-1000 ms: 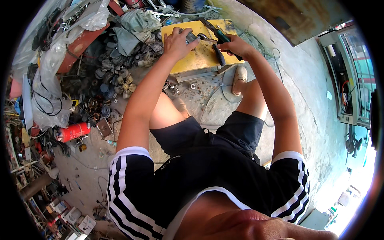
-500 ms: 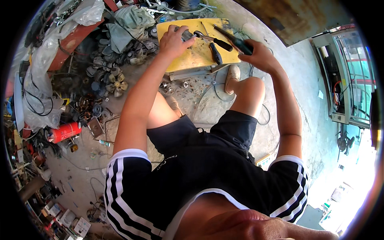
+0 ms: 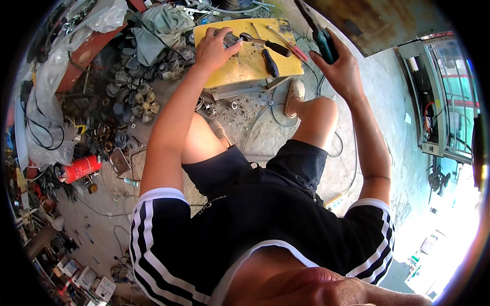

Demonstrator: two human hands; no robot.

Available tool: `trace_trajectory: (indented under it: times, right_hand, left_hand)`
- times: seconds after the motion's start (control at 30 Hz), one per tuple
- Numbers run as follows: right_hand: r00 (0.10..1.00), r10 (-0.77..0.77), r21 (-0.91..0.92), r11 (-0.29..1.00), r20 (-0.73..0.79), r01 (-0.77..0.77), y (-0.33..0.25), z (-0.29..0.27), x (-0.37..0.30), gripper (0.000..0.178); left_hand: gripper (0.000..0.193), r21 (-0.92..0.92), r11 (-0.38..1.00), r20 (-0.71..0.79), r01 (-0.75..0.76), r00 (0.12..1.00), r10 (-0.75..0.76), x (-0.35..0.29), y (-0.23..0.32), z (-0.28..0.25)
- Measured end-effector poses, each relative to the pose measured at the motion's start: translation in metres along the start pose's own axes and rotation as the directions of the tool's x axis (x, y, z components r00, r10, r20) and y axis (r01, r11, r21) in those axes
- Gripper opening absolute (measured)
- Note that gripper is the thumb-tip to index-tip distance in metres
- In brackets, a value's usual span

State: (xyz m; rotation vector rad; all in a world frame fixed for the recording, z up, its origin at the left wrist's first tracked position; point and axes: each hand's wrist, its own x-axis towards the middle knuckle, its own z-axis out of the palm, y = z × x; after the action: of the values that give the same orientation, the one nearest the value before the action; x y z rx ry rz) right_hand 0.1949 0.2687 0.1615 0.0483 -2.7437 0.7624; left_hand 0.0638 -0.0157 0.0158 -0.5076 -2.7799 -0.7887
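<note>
My right hand (image 3: 343,69), at the upper right, is closed around a long hand tool (image 3: 324,45) with a dark green grip and a narrow dark head pointing up and away. Whether it is a pair of pliers I cannot make out. Over a yellow work board (image 3: 224,74), my left hand (image 3: 213,48) grips a small grey metal part (image 3: 230,41), partly hidden by the fingers. Beside it rests a tool with a round metal head and black handle (image 3: 278,49). A dark-handled screwdriver (image 3: 270,64) lies nearer, and a red-handled screwdriver (image 3: 298,52) lies along the board's right side.
Scrap metal parts and a fan wheel (image 3: 145,106) are heaped left of the board. A red cylinder (image 3: 81,169) lies farther left. Cables loop over the concrete floor by my feet. A rusty panel (image 3: 377,25) juts in at upper right, near a glass-fronted cabinet (image 3: 434,97).
My right hand has lifted the green-gripped tool up and right, off the board's edge, uncovering the red-handled screwdriver. My left hand still holds the metal part; the view has shifted slightly.
</note>
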Motion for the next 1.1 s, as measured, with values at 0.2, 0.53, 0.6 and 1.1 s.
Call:
trace_trajectory:
  times: [0.2,0.53,0.6,1.1]
  right_hand:
    - [0.871,0.205,-0.267,0.960,0.447,-0.089,0.014,0.003,-0.026,0.070]
    - [1.000,0.005,0.113,0.994,-0.012,-0.004,-0.010,-0.030,0.019,0.074]
    - [0.972,-0.077,0.180,0.976,-0.222,0.119,-0.032,-0.036,0.033,0.074]
    - [0.977,0.115,-0.101,0.990,0.182,-0.098,-0.022,0.016,-0.013,0.083]
  left_hand:
    - [0.061,0.130,0.989,-0.017,-0.075,0.997,0.078,0.009,0.006,-0.001]
    - [0.060,0.034,0.999,0.007,0.036,0.999,-0.036,0.006,0.003,-0.006]
    - [0.060,0.051,0.998,-0.002,0.043,0.999,-0.043,0.006,-0.002,-0.003]
    - [0.058,0.011,1.000,-0.043,0.019,0.999,-0.019,0.002,0.001,-0.001]
